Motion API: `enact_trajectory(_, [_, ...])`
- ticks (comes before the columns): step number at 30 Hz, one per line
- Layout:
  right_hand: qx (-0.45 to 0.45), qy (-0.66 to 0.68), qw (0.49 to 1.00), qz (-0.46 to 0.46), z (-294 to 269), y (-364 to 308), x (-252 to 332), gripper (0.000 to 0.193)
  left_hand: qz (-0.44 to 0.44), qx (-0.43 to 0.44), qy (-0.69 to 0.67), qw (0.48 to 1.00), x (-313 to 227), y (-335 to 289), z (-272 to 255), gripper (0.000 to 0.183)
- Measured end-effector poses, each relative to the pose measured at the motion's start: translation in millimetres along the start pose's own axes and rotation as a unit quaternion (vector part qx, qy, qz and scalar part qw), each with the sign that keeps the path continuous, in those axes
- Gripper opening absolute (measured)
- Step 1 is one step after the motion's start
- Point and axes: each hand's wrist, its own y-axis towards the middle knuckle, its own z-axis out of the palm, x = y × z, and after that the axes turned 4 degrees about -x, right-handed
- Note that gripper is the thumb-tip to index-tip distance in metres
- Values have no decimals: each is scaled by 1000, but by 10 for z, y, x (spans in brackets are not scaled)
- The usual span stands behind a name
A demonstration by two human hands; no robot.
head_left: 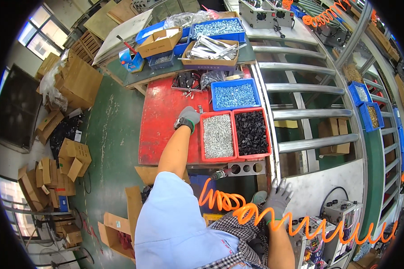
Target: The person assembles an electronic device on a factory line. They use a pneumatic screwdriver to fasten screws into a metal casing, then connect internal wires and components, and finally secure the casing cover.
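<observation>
My left hand (pixel 189 115), in a grey glove with a dark band at the wrist, reaches over the red table (pixel 161 121). Its fingers are drawn together at a small shiny metal piece (pixel 200 109), just beyond the corner of a red bin of silvery screws (pixel 217 136). Beside that stands a red bin of black clip-like parts (pixel 252 133), with a blue bin of small bluish metal parts (pixel 234 95) behind. My right hand (pixel 279 197), also gloved, is open with spread fingers near the white panel's left edge, holding nothing. An orange coiled hose (pixel 251 213) passes across my right forearm.
A tool (pixel 219 174) sits by a metal holder with round holes (pixel 247 168). Metal rollers (pixel 318 142) run along the right. Wired metal units (pixel 341 210) stand at lower right. Behind the red table, another table carries a box of metal strips (pixel 211 49). Cardboard boxes (pixel 74 157) lie left.
</observation>
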Motion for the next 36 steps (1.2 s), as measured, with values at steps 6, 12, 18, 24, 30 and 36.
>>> enact_trajectory(6, [28,22,999,-27,-116,-47,3,83,46,4,-55,997,229,160,256,55])
enact_trajectory(12, [-6,0,1000,-24,-9,-58,12,81,-37,-108,-498,859,360,304,119,50])
enact_trajectory(18, [-38,-24,999,-21,138,-74,-2,80,-211,-180,-369,887,283,1211,96,49])
enact_trajectory(24, [8,62,998,2,45,-51,-5,63,-219,-197,-218,930,124,1262,339,41])
enact_trajectory(30, [-2,56,998,7,130,-33,-5,68,-199,-217,-540,789,200,760,14,23])
enact_trajectory(36, [20,38,999,2,-40,-61,82,74,-188,-228,-482,825,819,295,-294,16])
